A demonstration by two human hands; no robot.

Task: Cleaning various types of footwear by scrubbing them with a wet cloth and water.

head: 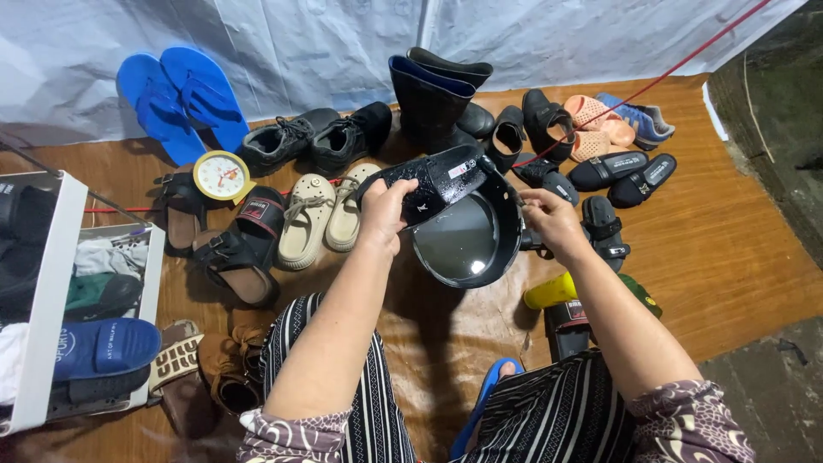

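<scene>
A brown wooden floor (737, 249) is spread with footwear in front of a pale plastic sheet wall (326, 43). Tall dark rubber boots (433, 99) are stood at the back, with a pair of bright blue flip-flops (184, 99) leaned against the sheet to the left and black lace-up shoes (313, 137) laid between them. A round black basin holding water (467, 240) is set near the middle of the floor. Just above its far rim, a wet black slide sandal (437, 180) is held tilted in the left hand (383, 214), whose fingers are wrapped shut around the sandal's near end, so that most of the sandal juts out beyond the grip over the basin. The right hand (553, 225) is closed on the basin's right rim. A small round yellow-rimmed clock (221, 176) is seen at the left among brown buckled sandals (236, 253) and cream clogs (321, 219).
</scene>
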